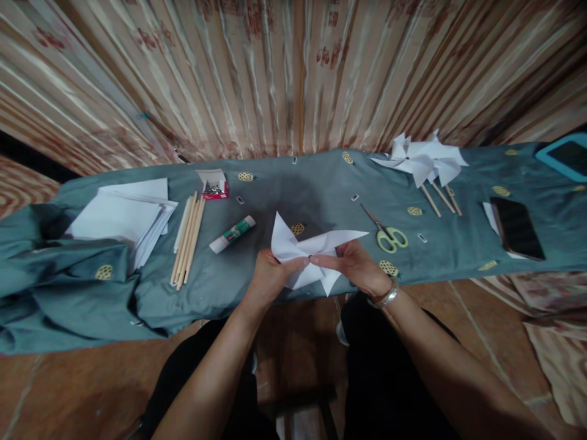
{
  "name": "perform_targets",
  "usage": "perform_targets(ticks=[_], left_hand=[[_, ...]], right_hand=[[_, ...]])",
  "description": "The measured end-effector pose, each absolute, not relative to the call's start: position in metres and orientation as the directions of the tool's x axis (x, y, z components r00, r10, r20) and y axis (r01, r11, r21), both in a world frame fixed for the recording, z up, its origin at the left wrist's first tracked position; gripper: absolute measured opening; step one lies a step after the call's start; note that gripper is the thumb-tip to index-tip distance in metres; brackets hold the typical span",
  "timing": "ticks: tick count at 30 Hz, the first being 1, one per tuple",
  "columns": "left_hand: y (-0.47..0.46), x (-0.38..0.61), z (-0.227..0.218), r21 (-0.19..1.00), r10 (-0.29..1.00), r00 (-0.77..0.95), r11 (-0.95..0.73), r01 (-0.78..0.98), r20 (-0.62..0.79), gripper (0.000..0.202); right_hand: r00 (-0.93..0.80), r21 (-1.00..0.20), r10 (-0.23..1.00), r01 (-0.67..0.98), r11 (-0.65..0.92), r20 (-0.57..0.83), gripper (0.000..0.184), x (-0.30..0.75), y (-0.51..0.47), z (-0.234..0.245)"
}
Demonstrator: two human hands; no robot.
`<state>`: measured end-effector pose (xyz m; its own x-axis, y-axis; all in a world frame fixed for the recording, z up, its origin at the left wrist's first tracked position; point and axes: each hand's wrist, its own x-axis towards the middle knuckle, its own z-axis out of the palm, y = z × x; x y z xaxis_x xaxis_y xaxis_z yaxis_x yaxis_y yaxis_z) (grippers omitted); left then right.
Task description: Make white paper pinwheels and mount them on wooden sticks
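A white paper pinwheel with pointed blades is held between my two hands, above the front edge of the cloth-covered table. My left hand grips its left side, the thumb pressed at the centre. From the right, my right hand grips it too, its thumb meeting the left one over the middle. Both sets of fingers are mostly hidden behind the paper. Just left of the pinwheel lies a glue stick. Scissors with green handles lie to the right of it.
On the green cloth at left are stacked white paper sheets, several wooden sticks and an open small box of metal pieces. Finished-looking pinwheels on sticks lie at back right. A phone and a blue-framed device are farther right.
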<state>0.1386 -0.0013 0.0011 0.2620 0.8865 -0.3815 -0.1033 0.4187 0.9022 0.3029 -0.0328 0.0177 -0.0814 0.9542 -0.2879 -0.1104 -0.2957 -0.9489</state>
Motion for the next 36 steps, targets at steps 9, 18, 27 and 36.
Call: perform_targets(ticks=[9, 18, 27, 36], left_hand=[[-0.001, 0.139, 0.004, 0.882, 0.876, 0.276, 0.446, -0.153, -0.395, 0.028], [-0.003, 0.136, 0.003, 0.884, 0.873, 0.288, 0.445, -0.141, -0.394, 0.026], [-0.002, 0.130, 0.005, 0.902, 0.890, 0.279, 0.409, -0.135, -0.362, 0.025], [-0.001, 0.122, 0.005, 0.921, 0.904, 0.277, 0.370, -0.124, -0.326, 0.029]], right_hand=[[-0.100, -0.932, 0.946, -0.167, -0.320, -0.307, 0.036, 0.301, -0.034, 0.016], [-0.110, -0.927, 0.938, -0.153, -0.342, -0.328, 0.026, 0.298, -0.035, 0.017], [-0.080, -0.948, 0.955, -0.124, -0.293, -0.285, 0.027, 0.291, -0.034, 0.015], [-0.061, -0.980, 0.979, -0.013, -0.197, -0.196, 0.030, 0.288, -0.033, 0.013]])
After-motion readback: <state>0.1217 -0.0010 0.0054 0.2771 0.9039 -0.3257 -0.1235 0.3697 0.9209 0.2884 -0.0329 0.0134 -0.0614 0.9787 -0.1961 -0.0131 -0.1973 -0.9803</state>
